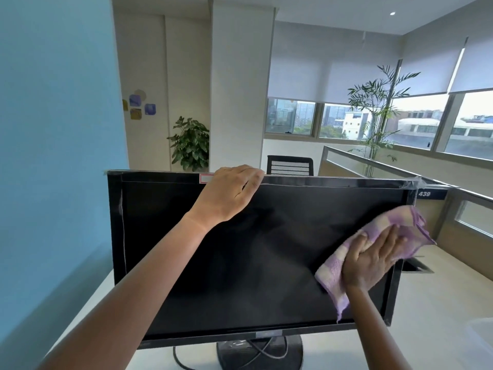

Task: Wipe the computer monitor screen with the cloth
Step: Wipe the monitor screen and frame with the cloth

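A black computer monitor [240, 257] stands on a white desk, its dark screen facing me. My left hand [229, 193] grips the monitor's top edge near the middle, fingers curled over the back. My right hand [370, 260] presses a purple and cream checked cloth [333, 276] flat against the right side of the screen, fingers spread and straight. The cloth reaches up past the monitor's right bezel and hangs down below my palm.
The monitor's round base [260, 355] and a black cable [181, 361] sit on the white desk [426, 343]. A blue wall [53, 129] is close on the left. Desk partitions [466, 214], a black chair [290, 165] and plants stand behind.
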